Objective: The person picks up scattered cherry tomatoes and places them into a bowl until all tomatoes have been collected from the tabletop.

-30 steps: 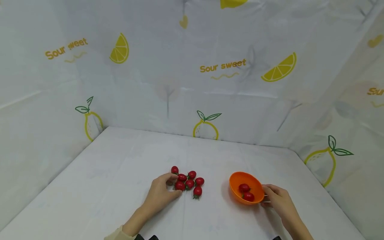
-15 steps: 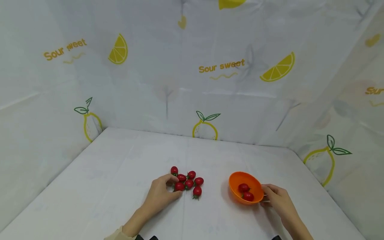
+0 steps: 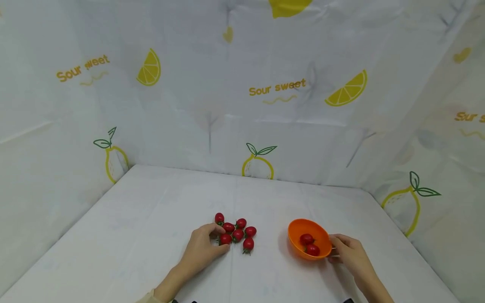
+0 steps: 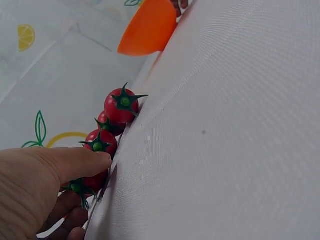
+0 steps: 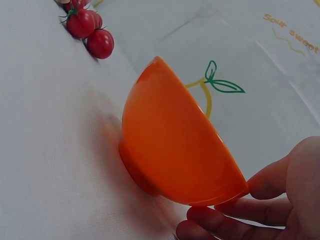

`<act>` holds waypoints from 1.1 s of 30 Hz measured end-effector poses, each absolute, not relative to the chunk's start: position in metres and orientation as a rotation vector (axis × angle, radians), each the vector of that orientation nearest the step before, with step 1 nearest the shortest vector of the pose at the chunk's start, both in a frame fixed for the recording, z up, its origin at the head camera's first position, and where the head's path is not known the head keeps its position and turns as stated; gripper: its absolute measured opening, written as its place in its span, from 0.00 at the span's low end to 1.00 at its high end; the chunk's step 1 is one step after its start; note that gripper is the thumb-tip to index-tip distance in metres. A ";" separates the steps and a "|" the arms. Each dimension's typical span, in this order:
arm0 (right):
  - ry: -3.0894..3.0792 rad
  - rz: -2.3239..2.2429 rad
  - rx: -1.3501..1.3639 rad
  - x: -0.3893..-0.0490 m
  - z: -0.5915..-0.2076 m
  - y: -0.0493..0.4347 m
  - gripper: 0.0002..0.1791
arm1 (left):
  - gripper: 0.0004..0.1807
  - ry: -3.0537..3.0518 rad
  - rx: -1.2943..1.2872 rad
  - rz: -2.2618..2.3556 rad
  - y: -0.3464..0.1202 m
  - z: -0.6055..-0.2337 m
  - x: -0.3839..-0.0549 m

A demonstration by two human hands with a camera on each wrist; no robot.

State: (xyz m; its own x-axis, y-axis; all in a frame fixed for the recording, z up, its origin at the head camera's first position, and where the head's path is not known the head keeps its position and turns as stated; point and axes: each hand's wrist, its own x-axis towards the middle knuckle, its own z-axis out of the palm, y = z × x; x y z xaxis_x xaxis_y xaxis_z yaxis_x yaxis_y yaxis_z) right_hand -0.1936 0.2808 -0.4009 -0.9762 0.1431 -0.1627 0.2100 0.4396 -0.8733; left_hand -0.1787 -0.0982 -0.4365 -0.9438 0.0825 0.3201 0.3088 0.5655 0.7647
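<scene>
Red cherry tomatoes with green stems lie in a cluster on the white table, left of an orange bowl (image 3: 299, 251). My left hand (image 3: 201, 248) has its thumb and fingers around the near-left cherry tomato (image 3: 225, 239) of that cluster. In the left wrist view the thumb (image 4: 82, 162) crosses over this tomato (image 4: 95, 181), with curled fingers beyond it, partly hidden. My right hand (image 3: 350, 251) grips the bowl by its right rim, thumb at the edge and fingers underneath. Two cherry tomatoes (image 3: 312, 250) lie inside the bowl, which stands on the table in the right wrist view (image 5: 175, 140).
Several other cherry tomatoes (image 3: 248, 244) lie close together right of the left hand and behind it. A white cloth printed with lemons hangs as a backdrop (image 3: 182, 105) behind and beside the table (image 3: 182, 189).
The head view has tilted slightly, so the scene sits a little lower. Both hands, the bowl and the tomatoes keep nearly the same places.
</scene>
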 end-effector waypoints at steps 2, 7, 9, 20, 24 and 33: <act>2.611 -1.602 0.319 -0.193 -0.401 0.281 0.24 | 0.15 -2.549 -0.327 -1.312 -0.098 -0.437 -0.179; 2.615 -1.612 0.317 -0.193 -0.401 0.281 0.23 | 0.15 -2.545 -0.333 -1.306 -0.098 -0.437 -0.179; 2.617 -1.613 0.314 -0.193 -0.401 0.281 0.23 | 0.15 -2.546 -0.332 -1.305 -0.098 -0.437 -0.179; 2.620 -1.612 0.312 -0.192 -0.403 0.281 0.23 | 0.15 -2.543 -0.304 -1.294 -0.098 -0.437 -0.178; 2.623 -1.611 0.297 -0.192 -0.402 0.281 0.23 | 0.15 -2.536 -0.297 -1.292 -0.098 -0.437 -0.178; 2.634 -1.602 0.295 -0.191 -0.401 0.280 0.23 | 0.14 -2.518 -0.298 -1.287 -0.098 -0.437 -0.178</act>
State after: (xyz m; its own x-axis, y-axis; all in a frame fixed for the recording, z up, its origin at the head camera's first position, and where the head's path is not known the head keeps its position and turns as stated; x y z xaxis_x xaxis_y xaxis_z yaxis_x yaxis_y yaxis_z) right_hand -0.1906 0.2805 -0.4009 -0.9808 0.1386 -0.1369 0.1853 0.4471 -0.8751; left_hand -0.1780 -0.0977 -0.4368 -0.9344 0.0485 0.3528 0.3144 0.5780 0.7531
